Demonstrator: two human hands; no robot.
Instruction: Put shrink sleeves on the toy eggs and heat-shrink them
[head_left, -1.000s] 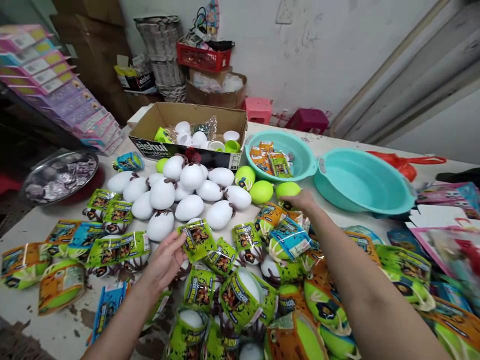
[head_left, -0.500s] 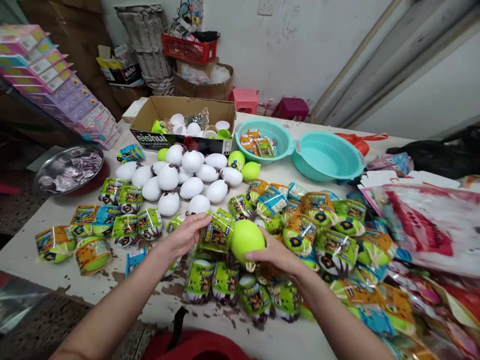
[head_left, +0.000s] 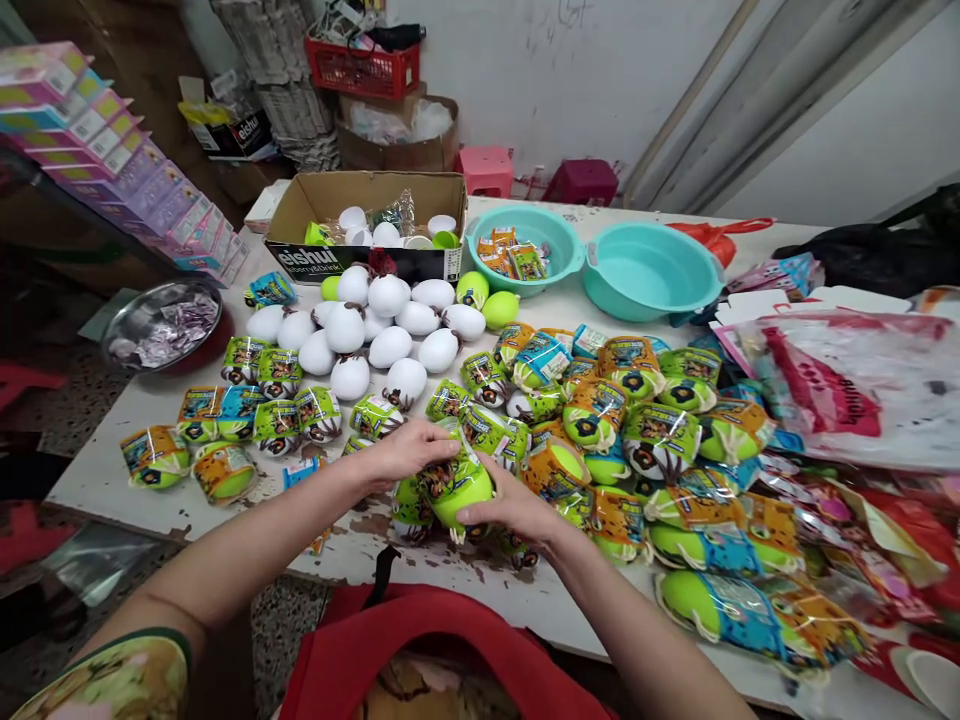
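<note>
A lime-green plastic egg [head_left: 471, 484] is between my hands over the near middle of the table. My left hand [head_left: 417, 450] pinches the edge of a printed green wrapper sleeve [head_left: 436, 482], which now lies against the egg's left side and partly around it. How far round it goes is hidden. My right hand [head_left: 511, 502] grips the egg from the right, thumb in front. Sleeved eggs [head_left: 411, 508] lie just under and beside my hands. Behind them is a heap of white eggs [head_left: 390, 347] with brown strands at their ends.
More sleeved eggs [head_left: 596, 412] crowd the right; others [head_left: 276, 425] sit at left. Behind stand a cardboard box [head_left: 439, 264] of egg shells and two turquoise basins [head_left: 637, 300], one with packets. A metal bowl [head_left: 124, 368] holds small sachets. Plastic bags [head_left: 900, 390] lie far right.
The sleeve, beside the egg before, is now on its left side. Both hands have come closer together. The camera view has tilted down, showing more of the red garment.
</note>
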